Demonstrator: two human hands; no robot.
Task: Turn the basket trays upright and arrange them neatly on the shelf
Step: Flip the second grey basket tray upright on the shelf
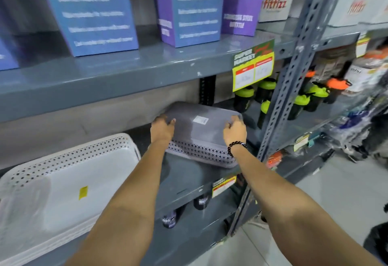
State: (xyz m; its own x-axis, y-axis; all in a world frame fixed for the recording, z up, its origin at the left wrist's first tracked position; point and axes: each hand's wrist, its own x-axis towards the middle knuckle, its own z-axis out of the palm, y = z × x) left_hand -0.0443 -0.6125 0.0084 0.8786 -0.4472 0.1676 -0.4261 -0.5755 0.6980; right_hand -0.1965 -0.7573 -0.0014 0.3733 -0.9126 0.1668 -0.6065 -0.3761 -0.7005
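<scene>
Grey metal shelf (184, 173), mid-frame. White basket tray (63, 192), lower left, bottom up. Grey basket tray (201, 137), centre, bottom up, white label on top. Both arms extended; left hand (162, 128) and right hand (235, 131) grip its far corners.

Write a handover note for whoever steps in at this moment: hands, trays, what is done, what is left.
Left hand: gripping the left end of the grey basket tray.
Right hand: gripping its right end.
The grey basket tray is upside down, base up with a white sticker, on the middle shelf.
The white basket tray sits to the left on the same shelf, also base up, yellow sticker showing; untouched.
Done: nothing turned yet.
Left: flip the grey tray, flip the white one, line both up neatly.
</scene>
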